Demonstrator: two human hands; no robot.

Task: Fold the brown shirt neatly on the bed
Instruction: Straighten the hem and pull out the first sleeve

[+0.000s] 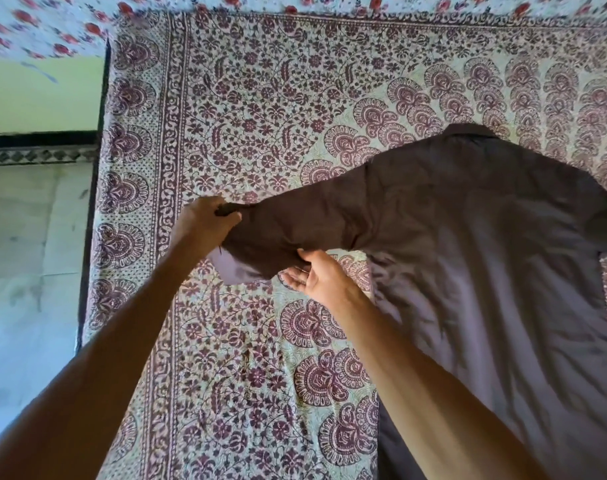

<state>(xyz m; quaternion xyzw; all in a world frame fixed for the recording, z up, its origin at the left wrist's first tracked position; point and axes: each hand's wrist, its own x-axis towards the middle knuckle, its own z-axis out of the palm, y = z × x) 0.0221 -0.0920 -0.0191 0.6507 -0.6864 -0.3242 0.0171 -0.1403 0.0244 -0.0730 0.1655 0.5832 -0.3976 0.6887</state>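
Brown shirt (485, 271) on bed (260, 98), left hand (205, 223) and right hand (315, 275) gripping sleeve (295, 223)

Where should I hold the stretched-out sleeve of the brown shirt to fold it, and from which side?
Grip the sleeve at its cuff end, coming from the outer side, as the left hand does; the right hand takes the lower edge mid-sleeve. It lies straight out from the flat brown shirt, so these two holds should keep it taut.
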